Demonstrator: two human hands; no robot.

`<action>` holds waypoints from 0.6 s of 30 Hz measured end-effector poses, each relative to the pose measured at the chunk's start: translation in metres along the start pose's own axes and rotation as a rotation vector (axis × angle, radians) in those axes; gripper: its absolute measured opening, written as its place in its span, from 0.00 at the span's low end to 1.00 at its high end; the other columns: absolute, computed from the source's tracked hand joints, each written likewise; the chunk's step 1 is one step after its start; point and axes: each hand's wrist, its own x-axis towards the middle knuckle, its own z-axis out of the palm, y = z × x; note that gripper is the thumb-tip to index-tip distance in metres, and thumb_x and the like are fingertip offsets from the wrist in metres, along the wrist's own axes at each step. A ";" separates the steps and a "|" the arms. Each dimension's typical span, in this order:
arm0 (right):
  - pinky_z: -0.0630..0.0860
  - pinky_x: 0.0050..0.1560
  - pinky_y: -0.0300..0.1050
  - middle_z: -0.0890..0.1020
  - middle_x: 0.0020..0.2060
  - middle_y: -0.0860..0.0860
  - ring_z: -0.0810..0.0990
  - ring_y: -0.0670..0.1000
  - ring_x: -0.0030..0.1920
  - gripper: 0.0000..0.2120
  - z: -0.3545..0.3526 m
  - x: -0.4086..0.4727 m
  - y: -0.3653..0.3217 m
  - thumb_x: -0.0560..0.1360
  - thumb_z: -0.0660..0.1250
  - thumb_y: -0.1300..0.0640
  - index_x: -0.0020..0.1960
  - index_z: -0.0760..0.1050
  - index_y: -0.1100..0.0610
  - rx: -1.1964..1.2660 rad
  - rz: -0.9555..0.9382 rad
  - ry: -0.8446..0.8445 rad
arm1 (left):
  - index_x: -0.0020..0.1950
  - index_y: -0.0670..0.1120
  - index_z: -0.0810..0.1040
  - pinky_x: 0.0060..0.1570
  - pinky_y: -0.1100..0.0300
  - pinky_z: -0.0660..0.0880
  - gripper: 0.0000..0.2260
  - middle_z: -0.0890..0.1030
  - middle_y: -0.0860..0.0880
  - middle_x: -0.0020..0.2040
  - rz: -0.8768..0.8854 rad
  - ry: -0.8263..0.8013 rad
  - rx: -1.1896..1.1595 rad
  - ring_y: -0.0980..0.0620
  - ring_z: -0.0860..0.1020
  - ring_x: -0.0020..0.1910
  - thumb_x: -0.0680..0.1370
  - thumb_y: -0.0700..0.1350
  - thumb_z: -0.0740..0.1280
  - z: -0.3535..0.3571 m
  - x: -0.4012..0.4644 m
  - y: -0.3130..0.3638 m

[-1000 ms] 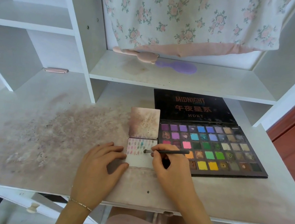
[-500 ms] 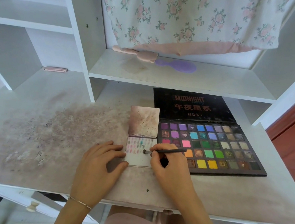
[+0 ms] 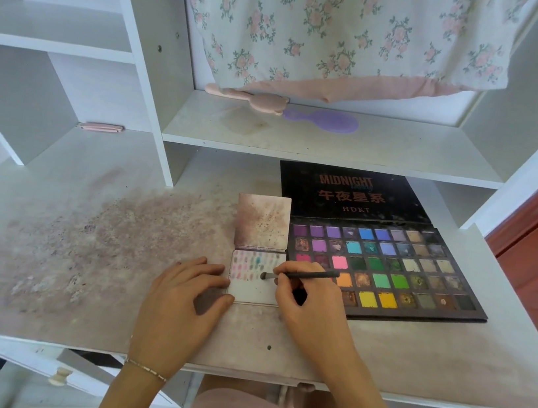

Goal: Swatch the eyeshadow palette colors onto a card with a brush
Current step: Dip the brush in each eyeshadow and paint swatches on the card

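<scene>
The left hand (image 3: 183,299) lies flat, steadying the swatch card (image 3: 255,279), while the right hand (image 3: 306,307) pinches the eyeshadow brush (image 3: 299,275) to dab colour.

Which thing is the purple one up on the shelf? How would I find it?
Look at the white shelf above the dusty desk, just under the hanging floral cloth. The flat lilac plastic paddle hairbrush lies there, beside a pink bear-shaped brush. It alone is purple with a round head.
</scene>
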 end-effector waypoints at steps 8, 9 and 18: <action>0.73 0.41 0.31 0.73 0.38 0.38 0.76 0.42 0.41 0.06 0.000 0.000 0.001 0.74 0.63 0.59 0.49 0.77 0.53 0.010 -0.015 -0.008 | 0.48 0.48 0.83 0.63 0.54 0.63 0.09 0.81 0.52 0.53 0.004 -0.006 -0.005 0.56 0.72 0.57 0.68 0.46 0.74 0.000 0.000 0.000; 0.73 0.41 0.31 0.73 0.38 0.38 0.76 0.42 0.41 0.06 0.000 0.000 0.001 0.74 0.63 0.59 0.49 0.77 0.53 0.011 -0.015 -0.008 | 0.48 0.48 0.83 0.63 0.54 0.63 0.09 0.81 0.52 0.53 0.002 -0.005 -0.006 0.57 0.72 0.57 0.68 0.46 0.74 0.000 0.000 0.000; 0.73 0.40 0.28 0.79 0.39 0.42 0.78 0.40 0.42 0.13 -0.007 -0.004 0.001 0.73 0.63 0.63 0.43 0.73 0.43 0.276 -0.038 0.133 | 0.47 0.47 0.83 0.63 0.48 0.68 0.09 0.82 0.51 0.53 -0.020 -0.016 -0.006 0.54 0.73 0.57 0.68 0.46 0.74 -0.002 0.000 0.003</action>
